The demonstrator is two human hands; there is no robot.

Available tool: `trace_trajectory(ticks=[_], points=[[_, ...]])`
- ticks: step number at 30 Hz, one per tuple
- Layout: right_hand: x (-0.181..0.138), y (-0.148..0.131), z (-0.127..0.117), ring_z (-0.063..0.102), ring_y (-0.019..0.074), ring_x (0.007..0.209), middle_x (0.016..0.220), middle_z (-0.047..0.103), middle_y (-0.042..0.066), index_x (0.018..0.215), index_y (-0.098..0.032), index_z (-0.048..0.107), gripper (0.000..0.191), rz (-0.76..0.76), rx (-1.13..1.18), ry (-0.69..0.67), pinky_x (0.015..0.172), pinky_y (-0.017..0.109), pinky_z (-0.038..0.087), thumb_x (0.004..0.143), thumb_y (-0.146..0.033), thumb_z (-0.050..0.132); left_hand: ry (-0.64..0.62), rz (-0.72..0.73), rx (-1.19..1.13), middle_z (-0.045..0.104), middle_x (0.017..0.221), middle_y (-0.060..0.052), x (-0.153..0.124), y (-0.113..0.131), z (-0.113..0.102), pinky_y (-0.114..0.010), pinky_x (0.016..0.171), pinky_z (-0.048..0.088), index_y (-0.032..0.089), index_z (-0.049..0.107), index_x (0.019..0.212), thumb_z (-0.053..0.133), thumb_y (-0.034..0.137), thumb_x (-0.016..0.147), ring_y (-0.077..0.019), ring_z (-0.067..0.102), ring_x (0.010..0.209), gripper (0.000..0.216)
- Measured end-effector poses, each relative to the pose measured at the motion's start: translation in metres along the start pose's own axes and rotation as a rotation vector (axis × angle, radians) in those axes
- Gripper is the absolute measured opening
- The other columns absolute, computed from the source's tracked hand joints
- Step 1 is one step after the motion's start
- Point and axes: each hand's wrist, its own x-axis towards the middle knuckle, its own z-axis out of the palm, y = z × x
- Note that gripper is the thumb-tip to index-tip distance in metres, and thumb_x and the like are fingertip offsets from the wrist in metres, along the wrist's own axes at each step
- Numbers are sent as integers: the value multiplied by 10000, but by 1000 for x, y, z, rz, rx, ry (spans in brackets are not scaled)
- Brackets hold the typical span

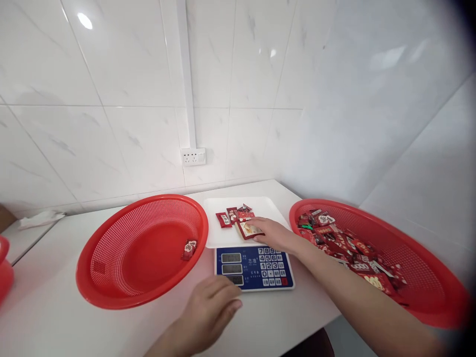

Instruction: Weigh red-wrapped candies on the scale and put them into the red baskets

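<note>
A white weighing pan sits on a digital scale with a blue keypad panel. Several small red-wrapped snack packets lie on the pan, along with a larger packet with a pale picture on it. My right hand reaches over the pan from the right, its fingers closed at the edge of that larger packet; the fingertips are partly hidden. In front of the scale, my left hand hovers with fingers loosely curled and thumb close to them, covering part of the lowest display. Nothing shows in it.
To the left stands a red perforated basket with a red packet inside. Another red basket, at the right, holds many mixed packets. A tiled wall with a socket rises behind the white table.
</note>
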Motion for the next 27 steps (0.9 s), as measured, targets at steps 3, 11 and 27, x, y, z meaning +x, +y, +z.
trace_trajectory(ticks=[3,11,27], points=[[0,-3,1,497,269,1099,1212,552,112,1192,-194,539,408,-29,-129,25,889,363,366,795,-151,451,-47,13,-74,667,788,-47,-9,-5,27,-278,612,495,261,576,923,428,228,849,-168,603,702,168],[20,-36,-30,593,215,853,971,654,54,1131,-239,536,307,113,76,163,718,325,432,858,-221,396,16,-79,-180,651,695,-29,-21,-31,54,-210,566,456,203,587,804,395,239,867,-129,591,628,205],[75,-71,17,578,273,873,934,636,114,866,-171,599,296,144,-252,19,699,342,411,730,-433,571,38,-88,-195,659,669,-8,-23,-44,65,-179,555,425,203,595,750,389,261,854,-116,588,602,238]])
